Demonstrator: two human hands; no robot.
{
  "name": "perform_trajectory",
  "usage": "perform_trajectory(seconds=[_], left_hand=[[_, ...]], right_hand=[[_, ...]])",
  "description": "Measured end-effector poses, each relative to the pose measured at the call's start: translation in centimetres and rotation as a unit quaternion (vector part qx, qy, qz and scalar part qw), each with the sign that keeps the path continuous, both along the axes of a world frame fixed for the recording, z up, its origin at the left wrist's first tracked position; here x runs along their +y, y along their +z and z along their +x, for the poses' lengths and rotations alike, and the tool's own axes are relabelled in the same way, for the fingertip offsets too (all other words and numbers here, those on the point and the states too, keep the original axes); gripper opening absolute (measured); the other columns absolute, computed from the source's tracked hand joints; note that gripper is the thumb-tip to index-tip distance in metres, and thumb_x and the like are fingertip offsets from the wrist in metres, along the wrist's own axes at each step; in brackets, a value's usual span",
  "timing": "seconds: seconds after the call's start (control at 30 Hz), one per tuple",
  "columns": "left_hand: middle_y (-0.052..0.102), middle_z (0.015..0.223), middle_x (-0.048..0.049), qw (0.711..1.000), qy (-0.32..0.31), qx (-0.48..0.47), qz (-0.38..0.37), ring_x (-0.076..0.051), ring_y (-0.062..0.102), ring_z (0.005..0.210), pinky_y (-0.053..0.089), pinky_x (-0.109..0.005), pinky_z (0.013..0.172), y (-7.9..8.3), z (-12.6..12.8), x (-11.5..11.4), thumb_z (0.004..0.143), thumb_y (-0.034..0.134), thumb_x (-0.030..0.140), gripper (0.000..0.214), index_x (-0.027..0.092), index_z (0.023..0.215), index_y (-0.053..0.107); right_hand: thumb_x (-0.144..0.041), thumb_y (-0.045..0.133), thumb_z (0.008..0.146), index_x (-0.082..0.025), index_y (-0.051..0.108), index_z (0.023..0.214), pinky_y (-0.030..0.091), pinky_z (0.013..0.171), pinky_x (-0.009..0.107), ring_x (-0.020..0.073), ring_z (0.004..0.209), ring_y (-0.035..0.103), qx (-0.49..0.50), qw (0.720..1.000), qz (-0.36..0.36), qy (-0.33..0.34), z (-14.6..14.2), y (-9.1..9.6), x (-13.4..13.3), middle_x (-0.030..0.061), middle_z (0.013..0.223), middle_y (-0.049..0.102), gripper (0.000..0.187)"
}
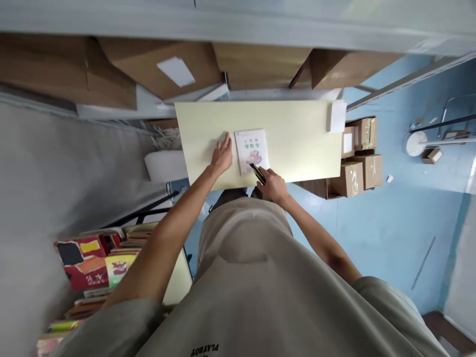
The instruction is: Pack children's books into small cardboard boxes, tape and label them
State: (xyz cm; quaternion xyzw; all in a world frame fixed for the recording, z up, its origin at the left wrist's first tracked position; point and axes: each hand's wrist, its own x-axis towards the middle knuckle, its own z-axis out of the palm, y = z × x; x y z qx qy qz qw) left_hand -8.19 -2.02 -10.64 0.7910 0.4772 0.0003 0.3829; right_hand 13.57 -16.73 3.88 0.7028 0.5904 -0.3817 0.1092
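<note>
A thin white booklet (pixel 252 149) with a colourful picture on its cover lies on a pale yellow table (pixel 297 134). My left hand (pixel 222 154) rests flat on the table, fingers stretched out, touching the booklet's left edge. My right hand (pixel 273 185) is closed round a dark tool with yellow marks (pixel 257 173), whose tip lies on the booklet's near corner.
A small white block (pixel 337 116) sits on the table's far right corner. Taped cardboard boxes (pixel 357 158) stand on the blue floor to the right; larger boxes (pixel 159 64) fill the shelf behind. Stacked books (pixel 92 263) lie at my near left. A white stool (pixel 165 165) stands left of the table.
</note>
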Motion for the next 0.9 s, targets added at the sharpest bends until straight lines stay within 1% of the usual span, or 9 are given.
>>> perform_trajectory(seconds=[0.13,0.27,0.37,0.43,0.57,0.67,0.73,0.8,0.9], left_hand=[[0.029,0.189,-0.0361,0.999,0.052,-0.006,-0.009,-0.045,0.035,0.177,0.031,-0.063,0.145,4.8,4.1,-0.4,0.098,0.065,0.013,0.082,-0.003,0.175,0.041],[0.051,0.181,-0.0262,0.985,0.040,-0.134,0.105,-0.036,0.048,0.172,0.036,-0.057,0.146,11.6,9.8,0.7,0.104,0.063,0.019,0.069,0.008,0.171,0.051],[0.051,0.183,-0.0208,0.948,0.017,-0.237,0.213,-0.032,0.048,0.172,0.038,-0.056,0.145,17.8,14.4,2.8,0.113,0.057,0.028,0.065,0.017,0.177,0.046],[0.049,0.184,-0.0186,0.929,0.019,-0.269,0.252,-0.031,0.047,0.173,0.037,-0.056,0.146,21.7,17.1,4.8,0.115,0.055,0.029,0.066,0.021,0.179,0.043],[0.049,0.185,-0.0172,0.912,0.037,-0.284,0.294,-0.031,0.044,0.175,0.034,-0.055,0.148,26.9,20.5,8.3,0.112,0.057,0.023,0.071,0.021,0.181,0.040],[0.049,0.184,-0.0174,0.908,0.055,-0.276,0.309,-0.030,0.045,0.174,0.035,-0.054,0.148,27.8,20.9,9.0,0.112,0.056,0.023,0.070,0.021,0.181,0.041],[0.050,0.184,-0.0171,0.913,0.068,-0.263,0.305,-0.030,0.047,0.173,0.036,-0.054,0.147,26.8,20.2,8.4,0.113,0.056,0.025,0.067,0.021,0.179,0.043],[0.055,0.180,-0.0168,0.925,0.088,-0.236,0.283,-0.030,0.052,0.169,0.039,-0.054,0.145,24.5,18.7,7.1,0.113,0.056,0.027,0.064,0.020,0.176,0.048],[0.064,0.171,-0.0187,0.954,0.141,-0.165,0.207,-0.033,0.059,0.162,0.043,-0.053,0.143,18.9,15.0,4.1,0.109,0.059,0.024,0.060,0.015,0.168,0.057]], right_hand=[[-0.026,0.065,0.102,-0.025,0.053,0.176,0.067,0.103,0.045,0.0359,0.119,0.080,0.013,0.990,0.110,-0.082,5.5,3.4,2.5,0.0159,0.150,0.071,0.076],[-0.023,0.064,0.096,-0.020,0.055,0.172,0.067,0.106,0.050,0.0375,0.122,0.079,0.053,0.946,0.291,-0.132,11.0,7.6,7.7,0.0193,0.151,0.067,0.077],[-0.023,0.065,0.096,-0.017,0.057,0.166,0.066,0.110,0.053,0.0401,0.133,0.074,0.061,0.896,0.420,-0.128,14.1,10.8,13.7,0.0224,0.151,0.064,0.070],[-0.024,0.066,0.098,-0.016,0.059,0.160,0.066,0.108,0.055,0.0420,0.134,0.073,0.053,0.877,0.462,-0.118,15.3,12.4,18.6,0.0241,0.150,0.062,0.063],[-0.031,0.060,0.108,-0.018,0.064,0.148,0.067,0.100,0.056,0.0402,0.120,0.078,0.063,0.865,0.487,-0.102,15.3,13.5,28.3,0.0237,0.144,0.065,0.042],[-0.031,0.047,0.116,-0.013,0.068,0.134,0.066,0.101,0.057,0.0399,0.121,0.078,0.042,0.878,0.467,-0.095,14.5,13.3,33.6,0.0264,0.136,0.069,0.033],[-0.025,0.041,0.117,-0.010,0.069,0.130,0.064,0.105,0.059,0.0397,0.125,0.076,0.019,0.886,0.455,-0.086,14.3,13.5,35.5,0.0280,0.133,0.071,0.035],[-0.020,0.039,0.117,-0.009,0.070,0.129,0.060,0.111,0.061,0.0383,0.130,0.074,0.001,0.884,0.462,-0.067,14.4,14.0,35.8,0.0271,0.132,0.072,0.036],[-0.023,0.035,0.121,-0.008,0.068,0.136,0.052,0.120,0.062,0.0357,0.138,0.068,-0.013,0.862,0.507,-0.027,14.9,13.8,32.9,0.0248,0.138,0.069,0.039]])
